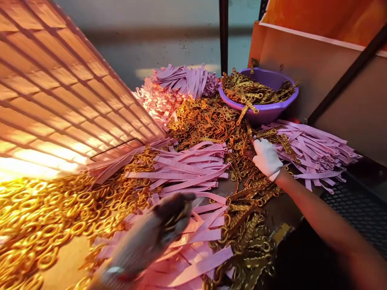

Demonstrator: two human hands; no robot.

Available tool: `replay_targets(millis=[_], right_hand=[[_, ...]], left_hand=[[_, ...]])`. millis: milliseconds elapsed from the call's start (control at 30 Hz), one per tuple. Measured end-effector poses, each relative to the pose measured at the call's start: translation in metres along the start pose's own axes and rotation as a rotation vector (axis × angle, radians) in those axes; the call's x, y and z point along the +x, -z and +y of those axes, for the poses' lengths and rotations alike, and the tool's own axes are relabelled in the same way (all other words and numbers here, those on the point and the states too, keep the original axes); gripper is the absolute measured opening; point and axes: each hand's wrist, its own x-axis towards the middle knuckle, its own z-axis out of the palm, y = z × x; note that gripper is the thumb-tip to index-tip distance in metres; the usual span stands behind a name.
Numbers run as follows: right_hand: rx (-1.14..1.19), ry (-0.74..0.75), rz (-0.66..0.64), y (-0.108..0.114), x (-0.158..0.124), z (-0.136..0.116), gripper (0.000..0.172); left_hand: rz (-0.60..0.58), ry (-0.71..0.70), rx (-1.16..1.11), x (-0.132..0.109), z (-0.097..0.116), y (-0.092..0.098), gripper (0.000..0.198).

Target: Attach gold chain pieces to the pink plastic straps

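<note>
My left hand (pixel 165 223), in a pale glove with dark fingers, is blurred above the front pile of pink straps (pixel 193 237). Its fingers curl together, and a gold-coloured sliver shows between them, too smeared to name. Farther off, my right hand (pixel 267 159) wears a white glove and reaches into the heap of gold-coloured metal links with ringed ends (pixel 208 125). Its fingertips close at the edge of that heap; what they grip is hidden. More pink straps (pixel 311 145) lie just right of this hand.
A purple basin (pixel 263 114) full of similar gold links stands at the back right. Loose gold rings (pixel 45 225) spread over the left side, below a slanted, brightly lit ribbed panel (pixel 66 80). Bundled straps (pixel 184 80) are heaped at the back. Black mesh (pixel 359 209) lies at right.
</note>
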Motion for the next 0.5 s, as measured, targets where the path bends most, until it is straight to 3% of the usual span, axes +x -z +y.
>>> replay_targets(millis=[67, 133, 233, 300, 367, 433, 500], right_hand=[[0.044, -0.001, 0.013, -0.017, 0.004, 0.010, 0.027], [0.161, -0.001, 0.097, -0.023, 0.000, 0.011, 0.029], [0.497, 0.044, 0.182, -0.008, -0.013, -0.008, 0.030], [0.846, 0.102, 0.009, 0.010, -0.025, -0.034, 0.028], [1.159, 0.102, -0.301, 0.027, -0.037, -0.068, 0.029], [1.386, 0.062, -0.526, 0.036, -0.047, -0.100, 0.032], [1.566, 0.030, -0.672, 0.037, -0.052, -0.125, 0.036]], left_hand=[[-0.167, 0.132, -0.128, 0.016, -0.004, -0.013, 0.028], [-0.270, 0.164, -0.205, 0.027, -0.009, -0.017, 0.026], [-0.351, 0.090, -0.169, 0.032, -0.015, -0.016, 0.026], [-0.382, 0.001, -0.103, 0.030, -0.016, -0.017, 0.031], [-0.388, -0.097, -0.046, 0.027, -0.016, -0.019, 0.040], [-0.376, -0.174, 0.019, 0.026, -0.016, -0.022, 0.051], [-0.350, -0.230, 0.076, 0.027, -0.017, -0.024, 0.057]])
